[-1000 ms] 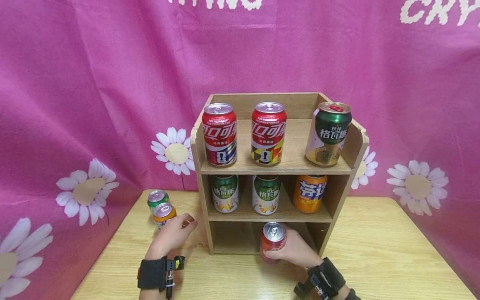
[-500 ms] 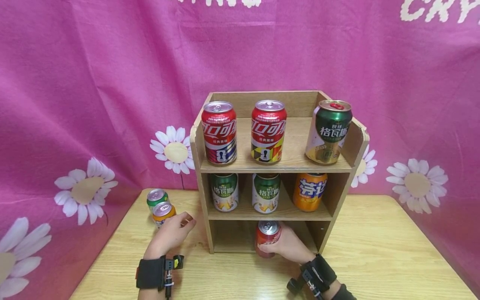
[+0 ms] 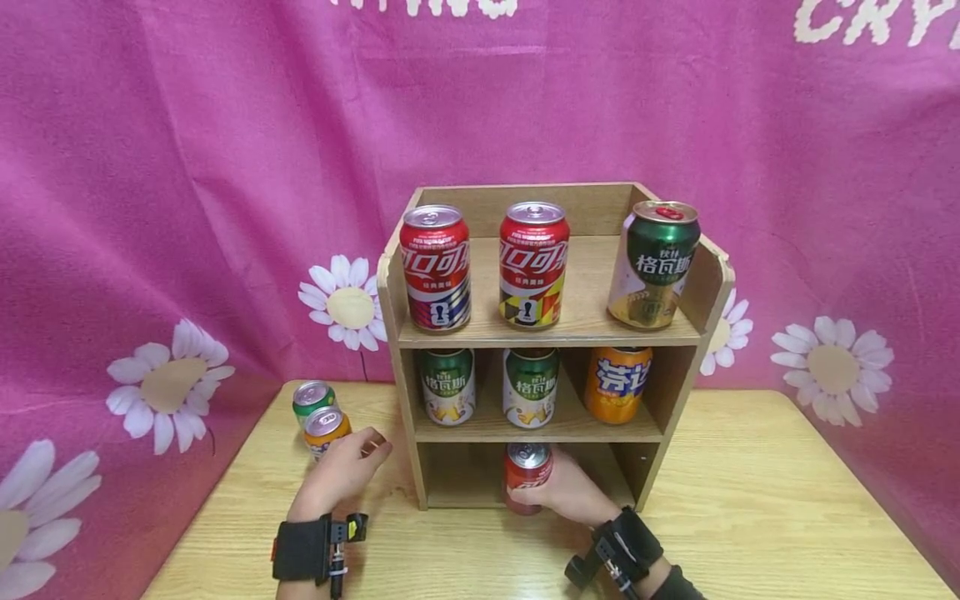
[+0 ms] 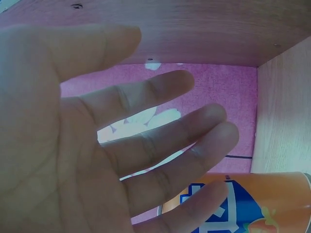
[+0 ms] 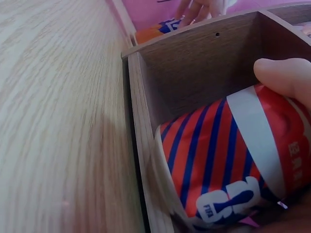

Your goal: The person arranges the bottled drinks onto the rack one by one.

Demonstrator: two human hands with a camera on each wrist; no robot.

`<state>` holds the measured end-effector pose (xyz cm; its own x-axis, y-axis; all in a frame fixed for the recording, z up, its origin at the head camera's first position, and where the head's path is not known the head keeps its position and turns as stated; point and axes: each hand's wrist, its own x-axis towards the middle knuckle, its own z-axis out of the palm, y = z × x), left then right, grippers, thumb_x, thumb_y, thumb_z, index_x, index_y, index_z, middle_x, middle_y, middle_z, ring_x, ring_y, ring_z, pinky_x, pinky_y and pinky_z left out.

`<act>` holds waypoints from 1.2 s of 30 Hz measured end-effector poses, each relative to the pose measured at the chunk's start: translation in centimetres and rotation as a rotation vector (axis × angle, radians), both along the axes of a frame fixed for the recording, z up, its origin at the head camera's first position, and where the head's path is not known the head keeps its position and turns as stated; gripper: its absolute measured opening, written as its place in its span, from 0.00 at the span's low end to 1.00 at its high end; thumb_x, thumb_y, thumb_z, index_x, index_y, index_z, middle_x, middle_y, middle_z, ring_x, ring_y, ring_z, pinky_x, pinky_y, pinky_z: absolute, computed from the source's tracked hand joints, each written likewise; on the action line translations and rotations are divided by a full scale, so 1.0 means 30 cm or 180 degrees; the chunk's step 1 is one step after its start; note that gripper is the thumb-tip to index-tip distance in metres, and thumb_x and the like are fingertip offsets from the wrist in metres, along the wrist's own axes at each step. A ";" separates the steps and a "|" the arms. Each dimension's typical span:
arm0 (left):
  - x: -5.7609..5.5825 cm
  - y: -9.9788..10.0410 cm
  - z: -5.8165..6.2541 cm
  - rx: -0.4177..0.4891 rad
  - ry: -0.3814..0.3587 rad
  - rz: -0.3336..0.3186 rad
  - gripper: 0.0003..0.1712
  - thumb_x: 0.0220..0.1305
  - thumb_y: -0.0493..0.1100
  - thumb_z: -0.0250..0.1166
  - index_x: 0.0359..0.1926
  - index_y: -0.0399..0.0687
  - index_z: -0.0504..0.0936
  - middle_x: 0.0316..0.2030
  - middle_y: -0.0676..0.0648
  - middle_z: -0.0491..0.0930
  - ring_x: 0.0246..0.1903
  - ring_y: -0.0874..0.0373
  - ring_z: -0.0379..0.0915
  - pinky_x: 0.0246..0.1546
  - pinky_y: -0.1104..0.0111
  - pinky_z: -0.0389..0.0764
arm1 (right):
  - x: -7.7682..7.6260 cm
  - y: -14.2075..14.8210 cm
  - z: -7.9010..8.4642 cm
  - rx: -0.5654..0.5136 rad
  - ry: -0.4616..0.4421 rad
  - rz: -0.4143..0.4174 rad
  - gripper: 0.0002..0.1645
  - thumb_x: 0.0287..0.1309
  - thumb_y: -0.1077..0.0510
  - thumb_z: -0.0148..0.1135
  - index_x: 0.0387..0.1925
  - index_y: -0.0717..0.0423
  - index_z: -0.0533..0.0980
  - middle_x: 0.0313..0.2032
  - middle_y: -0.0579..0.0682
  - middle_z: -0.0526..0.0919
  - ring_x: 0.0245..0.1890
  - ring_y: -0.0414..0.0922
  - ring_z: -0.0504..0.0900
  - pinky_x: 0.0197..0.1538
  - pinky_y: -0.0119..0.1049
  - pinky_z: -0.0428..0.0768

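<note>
My right hand grips a red cola can at the mouth of the lowest compartment of the wooden shelf. In the right wrist view that can shows blue and red stripes, its base at the compartment's front edge, the thumb over its side. To the left of the shelf, my left hand has its fingers loosely spread beside an orange soda can, holding nothing. The left wrist view shows the palm and the orange can lower right. Behind the orange can stands a green can.
The top tier bears two red cola cans and a green-and-gold kvass can. Two green-and-white kvass cans and an orange soda can stand on the middle tier. A pink cloth hangs behind the table.
My right hand has moved left and slightly farther in with the red cola can, along the lowest compartment. My left hand has stayed nearly still.
</note>
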<state>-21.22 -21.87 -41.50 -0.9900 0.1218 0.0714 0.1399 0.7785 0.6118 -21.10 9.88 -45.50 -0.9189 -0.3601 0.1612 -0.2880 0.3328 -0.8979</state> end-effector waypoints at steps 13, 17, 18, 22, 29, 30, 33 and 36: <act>-0.005 0.003 -0.003 0.0005 -0.0079 -0.0002 0.12 0.67 0.45 0.57 0.45 0.43 0.80 0.37 0.46 0.81 0.39 0.51 0.77 0.38 0.57 0.77 | -0.054 -0.049 -0.054 0.0011 0.0076 0.0128 0.26 0.43 0.61 0.74 0.46 0.59 0.74 0.37 0.46 0.81 0.36 0.41 0.80 0.43 0.35 0.77; -0.007 0.004 -0.001 -0.0008 -0.0053 -0.0001 0.12 0.67 0.45 0.57 0.44 0.43 0.80 0.37 0.46 0.81 0.38 0.51 0.77 0.38 0.56 0.76 | -0.087 -0.060 -0.101 0.0002 0.0068 0.0171 0.26 0.43 0.59 0.74 0.46 0.57 0.75 0.38 0.45 0.82 0.37 0.40 0.80 0.43 0.35 0.77; -0.007 0.004 0.000 -0.0012 -0.0053 0.0003 0.12 0.67 0.46 0.57 0.44 0.43 0.80 0.37 0.46 0.81 0.38 0.52 0.77 0.38 0.56 0.76 | -0.091 -0.063 -0.107 -0.0008 0.0071 0.0193 0.26 0.43 0.58 0.74 0.46 0.56 0.75 0.38 0.45 0.82 0.37 0.41 0.80 0.43 0.35 0.77; -0.006 0.003 -0.002 -0.0006 -0.0087 0.0007 0.12 0.67 0.46 0.57 0.44 0.43 0.80 0.37 0.45 0.81 0.38 0.51 0.77 0.38 0.56 0.76 | -0.096 -0.075 -0.117 -0.0099 0.0026 0.0228 0.27 0.43 0.56 0.75 0.46 0.57 0.75 0.38 0.47 0.82 0.38 0.42 0.80 0.44 0.36 0.77; -0.004 0.001 -0.005 -0.0033 -0.0119 0.0014 0.13 0.67 0.46 0.57 0.45 0.43 0.80 0.37 0.45 0.81 0.38 0.51 0.77 0.39 0.55 0.76 | -0.105 -0.112 -0.128 -0.0151 -0.0062 0.0232 0.25 0.44 0.57 0.74 0.46 0.56 0.75 0.38 0.46 0.82 0.38 0.42 0.81 0.44 0.36 0.77; -0.004 0.001 -0.004 -0.0038 -0.0118 0.0011 0.13 0.67 0.45 0.57 0.45 0.43 0.80 0.37 0.45 0.81 0.38 0.51 0.77 0.39 0.55 0.76 | -0.106 -0.117 -0.129 -0.0159 -0.0076 0.0230 0.25 0.44 0.58 0.74 0.46 0.56 0.75 0.38 0.46 0.82 0.38 0.42 0.80 0.45 0.36 0.77; -0.004 0.000 -0.004 -0.0042 -0.0122 0.0003 0.13 0.67 0.45 0.57 0.44 0.42 0.80 0.36 0.45 0.81 0.38 0.51 0.77 0.39 0.55 0.76 | -0.108 -0.130 -0.129 -0.0192 -0.0122 0.0224 0.26 0.45 0.58 0.74 0.48 0.56 0.75 0.39 0.47 0.81 0.39 0.43 0.80 0.45 0.37 0.77; -0.004 -0.001 -0.003 -0.0036 -0.0094 -0.0011 0.13 0.67 0.45 0.57 0.44 0.42 0.80 0.36 0.45 0.81 0.37 0.51 0.78 0.39 0.55 0.76 | -0.108 -0.144 -0.126 -0.0255 -0.0176 0.0230 0.29 0.45 0.59 0.74 0.50 0.57 0.73 0.40 0.48 0.81 0.40 0.43 0.80 0.46 0.38 0.76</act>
<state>-21.33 -21.89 -41.60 -0.9912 0.1260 0.0409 0.1248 0.7850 0.6069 -24.35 5.57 -49.29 -0.8992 -0.4138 0.1421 -0.2581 0.2394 -0.9360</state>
